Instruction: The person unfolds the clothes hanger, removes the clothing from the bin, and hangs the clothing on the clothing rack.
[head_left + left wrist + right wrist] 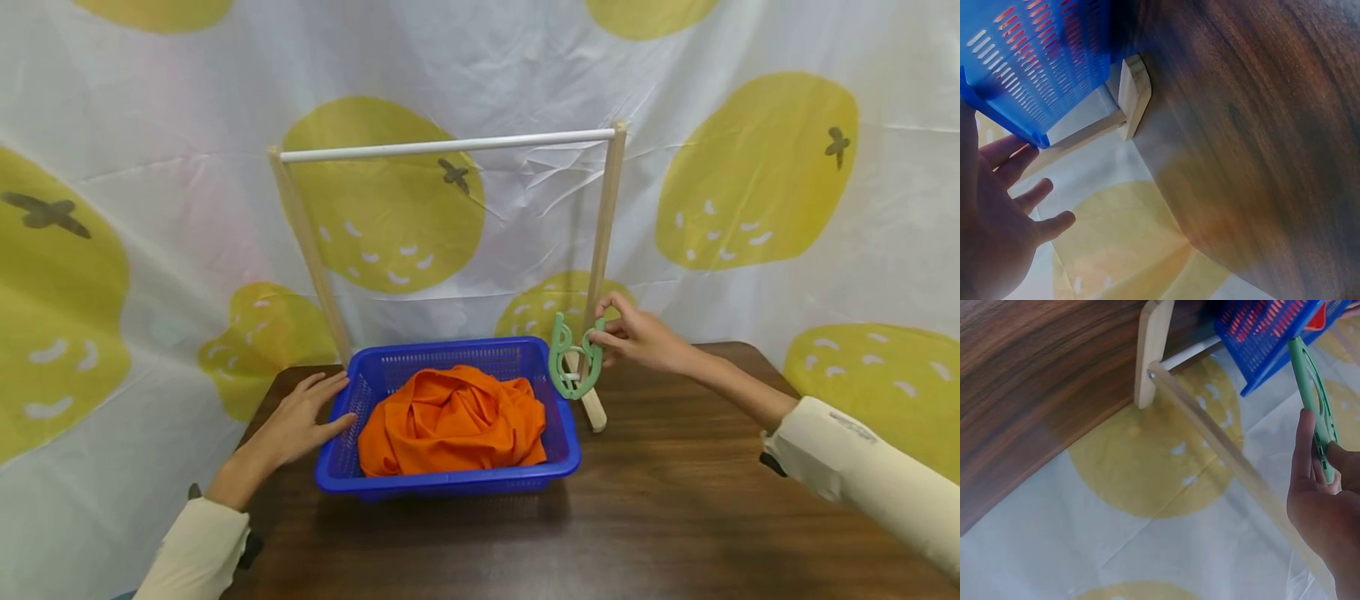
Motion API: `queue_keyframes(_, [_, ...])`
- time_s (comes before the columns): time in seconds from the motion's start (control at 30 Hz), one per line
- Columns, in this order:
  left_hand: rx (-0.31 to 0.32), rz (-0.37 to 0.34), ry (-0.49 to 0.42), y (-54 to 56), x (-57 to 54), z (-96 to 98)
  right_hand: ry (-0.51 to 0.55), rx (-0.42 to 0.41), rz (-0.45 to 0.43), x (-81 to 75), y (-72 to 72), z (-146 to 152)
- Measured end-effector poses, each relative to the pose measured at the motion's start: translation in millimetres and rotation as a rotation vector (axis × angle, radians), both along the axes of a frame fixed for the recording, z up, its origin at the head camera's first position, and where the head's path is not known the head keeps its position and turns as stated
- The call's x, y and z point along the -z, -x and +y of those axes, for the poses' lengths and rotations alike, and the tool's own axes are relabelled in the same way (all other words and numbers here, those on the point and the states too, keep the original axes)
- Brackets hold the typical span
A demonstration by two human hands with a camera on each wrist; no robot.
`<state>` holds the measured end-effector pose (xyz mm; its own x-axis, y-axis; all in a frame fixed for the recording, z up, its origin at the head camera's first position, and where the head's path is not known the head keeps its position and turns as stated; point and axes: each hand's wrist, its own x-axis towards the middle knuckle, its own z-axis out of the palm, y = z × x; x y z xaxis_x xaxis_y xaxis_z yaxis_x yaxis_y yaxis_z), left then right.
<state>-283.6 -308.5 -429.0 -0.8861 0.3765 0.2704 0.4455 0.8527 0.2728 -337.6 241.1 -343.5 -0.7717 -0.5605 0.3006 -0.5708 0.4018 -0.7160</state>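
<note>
A blue plastic basket (pixel 450 479) stands on the table with crumpled orange cloth (pixel 457 421) inside. My left hand (pixel 303 421) rests at the basket's left rim, fingers spread and fairly straight, the thumb reaching over the edge. In the left wrist view, fingertips (pixel 1019 156) lie right at the rim's underside. Beyond the basket's right side, my right hand (pixel 641 333) pinches a light green folding clothes hanger (pixel 558 367) between thumb and fingers. The hanger is folded into a U shape and overlaps the basket's right rim in the head view.
Behind the basket rises a wooden rack (pixel 603 225) with a white crossbar (pixel 450 144). Its right foot (pixel 592 408) sits on the dark wooden table (pixel 675 500) beside the basket. A white curtain (pixel 525 67) with yellow fruit prints hangs at the back.
</note>
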Motion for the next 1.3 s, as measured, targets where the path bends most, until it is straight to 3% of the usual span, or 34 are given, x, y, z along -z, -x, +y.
queue_keyframes(0.17, [0.001, -0.002, -0.015, -0.6, -1.1, 0.5, 0.033, -0.051, -0.032, -2.8, 2.6, -12])
queue_keyframes(0.63, [0.037, 0.039, -0.036, 5.9, -6.3, 14.9, 0.026, -0.082, -0.016, 0.1, 7.6, -48])
queue_keyframes(0.9, [0.053, 0.021, -0.045, 8.8, -11.1, 24.7, 0.023, -0.104, -0.035, 3.7, 7.0, -63])
queue_keyframes(1.3, [0.103, 0.017, -0.103, 10.9, -25.7, 51.5, 0.030, -0.195, -0.040, 10.2, 5.2, -95])
